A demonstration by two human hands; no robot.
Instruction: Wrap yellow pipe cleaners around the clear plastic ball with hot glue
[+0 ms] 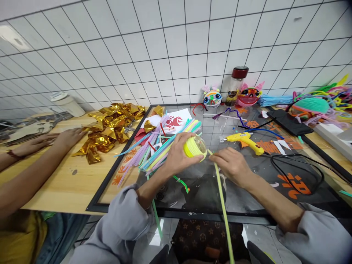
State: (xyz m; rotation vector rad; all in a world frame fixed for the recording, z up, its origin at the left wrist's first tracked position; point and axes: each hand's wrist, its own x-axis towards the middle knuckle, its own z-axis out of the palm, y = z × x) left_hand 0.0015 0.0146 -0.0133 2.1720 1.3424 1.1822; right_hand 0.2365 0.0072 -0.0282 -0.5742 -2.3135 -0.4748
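Note:
My left hand [177, 156] is wrapped round a small clear container [194, 147] tilted on its side, its outside wound with bright yellow strands. My right hand [231, 165] is closed in a pinch on a pale yellow pipe cleaner [222, 200], which hangs down past the table's front edge; its upper end comes close to the container's rim. Beneath and beside my left wrist lies a bundle of pastel pipe cleaners [162, 146]. To the right of my right hand is a yellow hot glue gun [243, 141], resting on the glass board.
Gold foil pieces [110, 126] are heaped at the left, near another person's hands [68, 139]. At the back stand two decorated faces [212, 98] and a glass bottle [233, 90]. A black cord [297, 156] loops at right. Colourful pipe cleaners [316, 106] pile up farther right.

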